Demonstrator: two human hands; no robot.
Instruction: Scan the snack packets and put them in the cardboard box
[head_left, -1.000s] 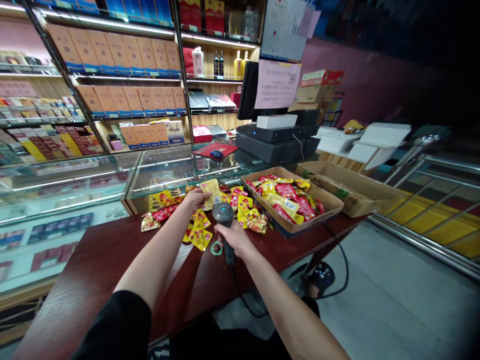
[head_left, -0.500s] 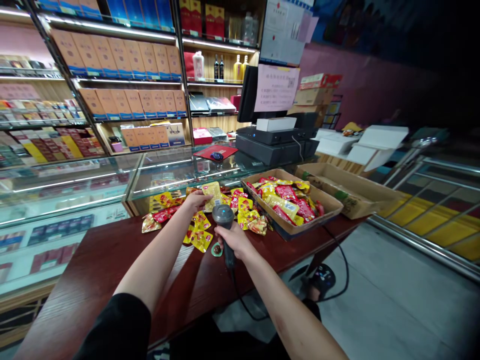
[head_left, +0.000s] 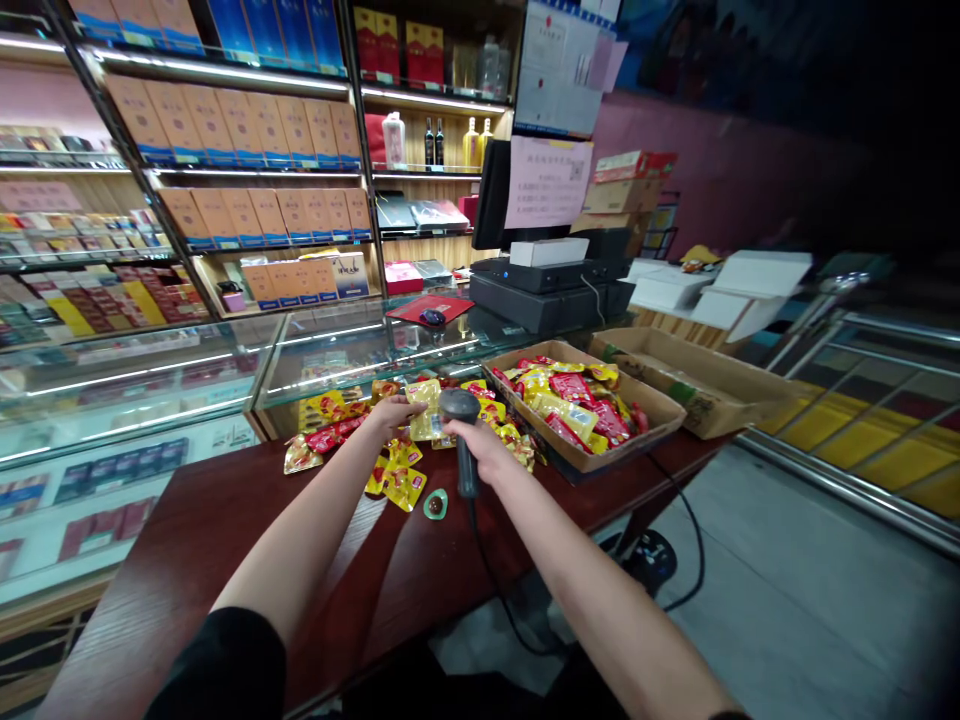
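Observation:
Pinched in my left hand (head_left: 399,414) is a pale yellow snack packet (head_left: 425,408), raised over the pile. My right hand (head_left: 480,447) is wrapped round a dark grey handheld scanner (head_left: 466,462), its head close to the packet's right side and its cable hanging down. Yellow packets (head_left: 403,484) and red packets (head_left: 334,434) lie on the dark red wooden table (head_left: 375,590). A small green-edged item with a brown round centre (head_left: 436,504) rests below them. To the right, an open cardboard box (head_left: 592,462) holds many red and yellow packets.
Behind the table stands a glass display counter (head_left: 360,345) with a mouse (head_left: 432,317) on a red mat. A black register (head_left: 540,300) and monitor (head_left: 491,195) are further back. Another cardboard box (head_left: 750,400) sits at the right, near a metal railing (head_left: 862,400).
The scanner in my right hand has moved up and right, its head tilting toward the packet. My left hand has lowered the packet slightly.

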